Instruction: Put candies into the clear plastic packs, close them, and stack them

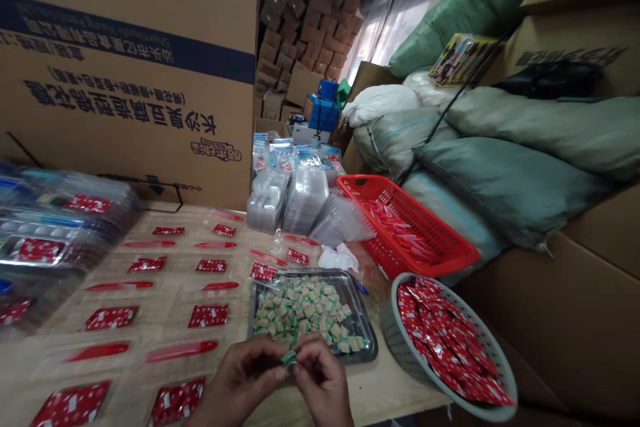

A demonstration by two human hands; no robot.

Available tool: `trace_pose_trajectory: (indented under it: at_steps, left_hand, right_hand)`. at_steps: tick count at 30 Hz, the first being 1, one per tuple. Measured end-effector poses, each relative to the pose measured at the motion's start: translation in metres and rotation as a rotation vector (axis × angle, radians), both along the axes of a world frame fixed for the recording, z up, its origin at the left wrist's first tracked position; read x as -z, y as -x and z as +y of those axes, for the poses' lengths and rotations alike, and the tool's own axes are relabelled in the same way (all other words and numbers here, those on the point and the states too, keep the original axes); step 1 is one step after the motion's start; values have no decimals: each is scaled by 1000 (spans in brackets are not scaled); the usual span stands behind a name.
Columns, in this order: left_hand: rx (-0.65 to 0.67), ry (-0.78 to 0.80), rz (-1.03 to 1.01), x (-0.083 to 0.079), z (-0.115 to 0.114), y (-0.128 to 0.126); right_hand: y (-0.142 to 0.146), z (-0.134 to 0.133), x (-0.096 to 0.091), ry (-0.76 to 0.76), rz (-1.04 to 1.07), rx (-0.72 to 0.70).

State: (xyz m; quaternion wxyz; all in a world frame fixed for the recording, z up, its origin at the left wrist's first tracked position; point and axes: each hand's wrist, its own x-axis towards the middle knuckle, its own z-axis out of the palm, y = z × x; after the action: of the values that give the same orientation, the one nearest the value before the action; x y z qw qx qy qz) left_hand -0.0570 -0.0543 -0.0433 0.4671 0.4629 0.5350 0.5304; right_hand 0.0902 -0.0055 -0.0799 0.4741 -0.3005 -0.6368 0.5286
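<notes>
Just over the near edge of a black tray (371,341), my left hand (246,373) and my right hand (323,377) meet fingertip to fingertip. Both are closed in a pinch on a small green-and-tan block (289,357), partly hidden by the fingers. Many similar loose blocks (305,303) are heaped in the tray. Left of my hands, clear plastic trays lie in rows, each with a red packet (177,400) with white dots and a red plastic stick (183,351), blurred in places.
To the right stand a grey basket (393,330) of red packets and a red basket (345,187) of red sticks. Stacked clear trays (305,197) and a large carton (125,80) border the back. Filled packages (55,233) are piled at left; stuffed sacks (510,180) line the right.
</notes>
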Motion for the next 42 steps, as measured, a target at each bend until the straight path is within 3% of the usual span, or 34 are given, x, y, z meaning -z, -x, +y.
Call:
trace_pose_trajectory:
  at_steps: [4, 7, 9, 11, 16, 23, 30, 33, 37, 42]
  left_hand:
    - [-70, -40, 181, 26, 1, 6]
    - [-102, 52, 100, 43, 2, 10]
    - [-120, 91, 28, 50, 3, 13]
    - [-141, 105, -45, 55, 4, 14]
    - [-170, 155, -195, 61, 7, 19]
    - [-216, 176, -236, 51, 9, 27]
    - [-214, 182, -283, 46, 6, 31]
    - [-229, 176, -298, 48, 8, 29]
    - [-230, 148, -305, 52, 17, 24]
    - [-248, 160, -316, 55, 23, 24]
  right_hand:
    - [0, 14, 3, -40, -318, 20]
    - [-21, 50, 0, -183, -721, 173]
    - [-39, 76, -1, -179, -1072, 295]
    - [-52, 95, 1, -158, -1362, 313]
    - [-55, 107, 11, -208, -1605, 265]
    - [-54, 110, 10, -244, -1603, 160]
    - [-62, 109, 14, -241, -1524, 251]
    - [-50, 92, 9, -254, -1213, 242]
    - [-5, 55, -4, -103, -660, -136]
    - [33, 36, -9, -59, -545, -177]
